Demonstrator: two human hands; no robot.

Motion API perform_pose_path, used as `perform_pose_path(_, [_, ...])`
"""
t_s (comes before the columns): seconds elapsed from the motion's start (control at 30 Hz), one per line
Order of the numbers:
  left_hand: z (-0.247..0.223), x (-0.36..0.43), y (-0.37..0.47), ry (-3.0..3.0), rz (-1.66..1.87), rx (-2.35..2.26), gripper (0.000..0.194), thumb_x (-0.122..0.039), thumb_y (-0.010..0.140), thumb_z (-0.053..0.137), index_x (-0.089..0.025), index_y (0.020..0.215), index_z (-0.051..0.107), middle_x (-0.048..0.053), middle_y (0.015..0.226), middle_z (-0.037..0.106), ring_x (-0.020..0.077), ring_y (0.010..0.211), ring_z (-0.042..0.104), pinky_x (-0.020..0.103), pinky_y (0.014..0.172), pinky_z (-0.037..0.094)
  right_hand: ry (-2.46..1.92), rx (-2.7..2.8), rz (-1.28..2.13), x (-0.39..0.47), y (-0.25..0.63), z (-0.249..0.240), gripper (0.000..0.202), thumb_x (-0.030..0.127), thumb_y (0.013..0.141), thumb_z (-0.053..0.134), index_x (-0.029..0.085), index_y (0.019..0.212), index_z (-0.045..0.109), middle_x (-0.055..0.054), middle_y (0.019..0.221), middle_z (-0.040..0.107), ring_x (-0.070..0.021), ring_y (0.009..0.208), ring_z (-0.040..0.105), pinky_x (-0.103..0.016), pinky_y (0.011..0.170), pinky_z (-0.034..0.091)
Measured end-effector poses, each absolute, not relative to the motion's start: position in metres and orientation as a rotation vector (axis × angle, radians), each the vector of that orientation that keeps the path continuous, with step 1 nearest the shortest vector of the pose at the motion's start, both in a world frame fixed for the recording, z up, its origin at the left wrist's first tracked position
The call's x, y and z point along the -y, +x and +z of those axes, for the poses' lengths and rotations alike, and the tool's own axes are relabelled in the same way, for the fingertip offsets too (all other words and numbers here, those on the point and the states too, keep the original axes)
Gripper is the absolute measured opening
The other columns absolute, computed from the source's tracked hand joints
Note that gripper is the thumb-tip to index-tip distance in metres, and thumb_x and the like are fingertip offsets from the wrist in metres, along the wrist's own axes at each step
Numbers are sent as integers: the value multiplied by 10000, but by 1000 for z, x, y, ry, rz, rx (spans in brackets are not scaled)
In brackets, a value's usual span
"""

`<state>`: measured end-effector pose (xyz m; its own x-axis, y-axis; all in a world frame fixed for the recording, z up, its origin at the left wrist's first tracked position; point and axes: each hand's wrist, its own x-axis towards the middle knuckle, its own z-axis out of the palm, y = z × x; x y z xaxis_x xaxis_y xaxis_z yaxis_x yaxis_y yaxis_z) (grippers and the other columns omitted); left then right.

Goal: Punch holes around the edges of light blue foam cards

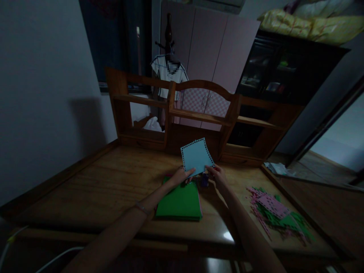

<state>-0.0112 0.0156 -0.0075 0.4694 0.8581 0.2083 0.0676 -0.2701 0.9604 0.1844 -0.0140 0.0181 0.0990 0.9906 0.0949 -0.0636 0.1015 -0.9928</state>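
Your left hand [180, 176] and right hand [218, 176] pinch the light-blue paper sheet [197, 156], dark-dotted border, near its lower corners, fingers closed; it's up beyond the green paper stack [179, 201]. T-shirt [163, 68] chest: pixelated, unreadable.

Light blue sheet [196, 157], four-sided; dark dots lining top and both side edges; right edge curved; held tilted above counter [113, 178].

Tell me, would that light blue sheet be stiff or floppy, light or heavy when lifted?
Probably fairly stiff: the light blue sheet extends past the left hand and right hand without visibly drooping. Likely light too, since both hands pinch only its lower part.
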Motion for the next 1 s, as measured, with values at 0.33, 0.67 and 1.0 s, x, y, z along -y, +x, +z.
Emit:
perform_pose_path(0.33, [-5,-13,-11,1680,947,-835,458,-519,819,442,-141,566,497,-9,457,495,84,367,410,213,418,344,-1166,1155,1036,14,182,20,364,482,568,734,187,712,577,66,528,450,-65,428,348,-207,419,253])
perform_pose_path(0.67, [-4,-12,-12,1695,961,-824,478,-529,817,436,-140,546,495,-5,452,492,77,354,405,211,420,343,-1212,1162,1009,13,183,19,384,499,557,738,185,707,574,68,515,452,-68,419,361,-205,408,268])
perform_pose_path(1.0, [-5,-12,-12,1685,948,-848,471,-538,814,445,-138,570,491,-9,460,488,75,363,406,202,418,343,-1210,1172,996,15,182,20,391,513,546,735,187,694,577,53,515,482,-76,409,373,-214,404,267])
